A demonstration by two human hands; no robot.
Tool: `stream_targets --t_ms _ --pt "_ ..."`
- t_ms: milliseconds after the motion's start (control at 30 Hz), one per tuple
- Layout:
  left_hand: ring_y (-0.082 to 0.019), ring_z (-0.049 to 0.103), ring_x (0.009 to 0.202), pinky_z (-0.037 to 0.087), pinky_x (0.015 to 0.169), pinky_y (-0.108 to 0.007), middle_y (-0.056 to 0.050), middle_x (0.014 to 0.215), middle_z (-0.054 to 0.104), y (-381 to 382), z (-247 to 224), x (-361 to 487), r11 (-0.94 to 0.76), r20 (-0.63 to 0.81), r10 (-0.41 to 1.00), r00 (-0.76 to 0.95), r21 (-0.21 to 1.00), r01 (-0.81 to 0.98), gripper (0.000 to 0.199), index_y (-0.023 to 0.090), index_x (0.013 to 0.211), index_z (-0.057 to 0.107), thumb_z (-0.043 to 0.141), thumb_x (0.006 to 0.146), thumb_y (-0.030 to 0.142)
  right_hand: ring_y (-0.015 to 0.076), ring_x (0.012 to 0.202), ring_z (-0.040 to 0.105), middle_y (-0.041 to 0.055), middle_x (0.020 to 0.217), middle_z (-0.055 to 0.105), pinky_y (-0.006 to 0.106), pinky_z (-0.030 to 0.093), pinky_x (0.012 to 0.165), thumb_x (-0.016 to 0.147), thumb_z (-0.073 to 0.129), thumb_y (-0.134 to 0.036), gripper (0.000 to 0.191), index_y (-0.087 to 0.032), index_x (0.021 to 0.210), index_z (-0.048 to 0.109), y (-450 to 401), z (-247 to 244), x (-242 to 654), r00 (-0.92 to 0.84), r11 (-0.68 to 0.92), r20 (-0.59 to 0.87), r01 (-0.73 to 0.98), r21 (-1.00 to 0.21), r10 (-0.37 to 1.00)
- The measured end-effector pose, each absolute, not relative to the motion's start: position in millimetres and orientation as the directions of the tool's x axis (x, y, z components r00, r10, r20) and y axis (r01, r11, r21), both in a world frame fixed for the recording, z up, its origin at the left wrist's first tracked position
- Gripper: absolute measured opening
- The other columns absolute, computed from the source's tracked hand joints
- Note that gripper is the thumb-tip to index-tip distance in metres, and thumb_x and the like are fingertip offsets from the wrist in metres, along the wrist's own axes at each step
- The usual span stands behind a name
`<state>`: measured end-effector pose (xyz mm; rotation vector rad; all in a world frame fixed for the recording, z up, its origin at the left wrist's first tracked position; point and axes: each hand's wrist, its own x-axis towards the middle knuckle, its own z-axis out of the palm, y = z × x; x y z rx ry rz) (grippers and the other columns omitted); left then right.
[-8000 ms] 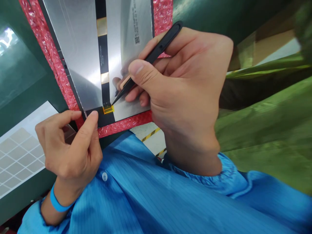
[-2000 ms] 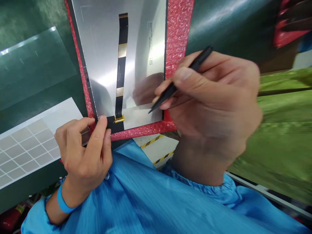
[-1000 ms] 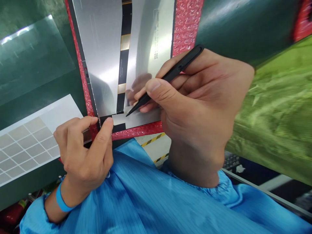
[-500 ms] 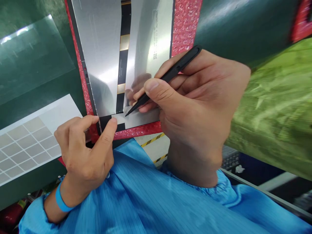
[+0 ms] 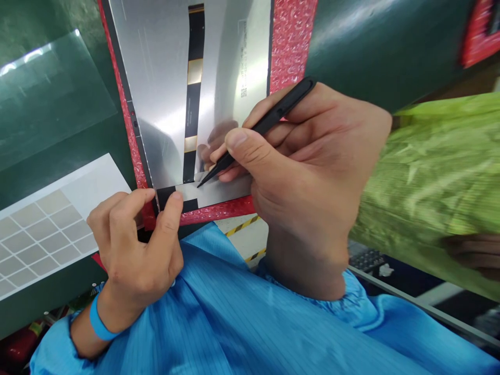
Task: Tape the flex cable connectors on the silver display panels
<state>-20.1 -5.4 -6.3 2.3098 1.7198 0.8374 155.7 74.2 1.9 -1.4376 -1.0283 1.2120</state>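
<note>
A silvery metal panel (image 5: 164,67) lies on red bubble wrap (image 5: 291,47), with a black strip (image 5: 193,107) bearing gold patches down its middle. Black pointed tweezers (image 5: 281,107) are gripped in my right hand (image 5: 312,156), their tip resting at the light strip (image 5: 187,191) along the panel's near edge. At the panel's near left corner is my left hand (image 5: 136,245), thumb on the edge of that strip and index fingertip at the panel's side. Its thumb and index finger are apart, with nothing held between them.
A white sheet with grey squares (image 5: 50,229) lies on the green table (image 5: 94,138) at the left, below a clear film (image 5: 58,94). On the right is another person's yellow-green sleeve (image 5: 433,182). Red wrap (image 5: 478,41) shows at the upper right.
The panel and my right hand appear slightly further left in view. The tweezers' tip remains at the light strip. More of the other person's hand shows at the right edge.
</note>
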Motion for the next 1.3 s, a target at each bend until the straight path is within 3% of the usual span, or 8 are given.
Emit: stream_targets --t_ms 233,467,600,767,967,1133,1300 --pt "-0.041 0.059 0.122 0.048 0.097 -0.060 -0.022 0.136 0.064 -8 0 -22 -0.342 0.236 0.934 0.268 0.379 0.860 0.047 0.021 0.135 0.076 0.077 0.089 0.013 0.0082 0.063 0.074 -0.0097 0.070 0.071 0.015 0.060 0.053 0.094 0.074 -0.001 0.023 -0.022 0.086 0.067 74 7 153 0.168 -0.177 -0.161 0.081 -0.981 0.973" --pt "-0.041 0.063 0.133 0.039 0.108 -0.059 -0.018 0.140 0.070 -5 0 -16 -0.336 0.225 0.935 0.274 0.319 0.886 0.035 0.019 0.126 0.075 0.072 0.092 0.013 0.0097 0.064 0.076 -0.0088 0.072 0.073 0.016 0.060 0.052 0.092 0.073 -0.001 0.024 -0.023 0.084 0.068 74 9 152 0.239 -0.189 -0.160 0.103 -0.977 0.958" --pt "-0.038 0.064 0.134 0.029 0.119 -0.059 -0.018 0.139 0.072 -4 2 -16 -0.365 0.219 0.927 0.306 0.327 0.872 0.036 0.015 0.130 0.073 0.070 0.094 0.013 0.0116 0.063 0.076 -0.0053 0.074 0.076 0.018 0.060 0.050 0.093 0.076 -0.012 0.017 -0.023 0.087 0.065 81 2 162 0.298 -0.188 -0.161 0.064 -0.980 0.941" --pt "-0.048 0.054 0.141 0.019 0.125 -0.073 -0.025 0.143 0.062 -3 -8 -21 -0.440 0.186 0.897 0.402 0.267 0.858 0.057 0.019 0.150 0.068 0.078 0.094 0.027 0.0129 0.056 0.072 -0.0031 0.071 0.076 0.021 0.059 0.048 0.089 0.082 -0.035 0.024 -0.024 0.086 0.060 93 -4 169 0.223 -0.290 -0.303 -0.089 -0.953 0.927" --pt "-0.050 0.047 0.145 0.014 0.122 -0.083 -0.028 0.154 0.054 -2 -20 -22 -0.466 0.193 0.882 0.430 0.220 0.857 0.067 0.024 0.165 0.054 0.067 0.103 0.046 0.0135 0.059 0.072 -0.0010 0.071 0.076 0.021 0.060 0.050 0.083 0.083 -0.039 0.026 -0.023 0.082 0.062 94 -6 159 0.277 -0.284 -0.307 -0.119 -0.951 0.911" --pt "-0.051 0.039 0.153 0.014 0.121 -0.084 -0.025 0.169 0.044 -15 -24 -42 -0.406 0.209 0.908 0.363 0.222 0.887 0.065 0.033 0.165 0.053 0.069 0.103 0.043 0.0126 0.056 0.070 -0.0004 0.070 0.076 0.020 0.060 0.050 0.081 0.084 -0.035 0.024 -0.022 0.080 0.063 85 -9 151 0.332 -0.239 -0.282 -0.163 -0.957 0.900" --pt "-0.053 0.036 0.156 0.016 0.120 -0.084 -0.025 0.170 0.043 -31 -18 -51 -0.382 0.225 0.915 0.334 0.221 0.897 0.056 0.030 0.159 0.060 0.068 0.104 0.036 0.0142 0.056 0.072 0.0000 0.069 0.076 0.021 0.060 0.050 0.082 0.082 -0.032 0.023 -0.022 0.081 0.062 73 -8 147 0.331 -0.205 -0.249 -0.163 -0.965 0.910"
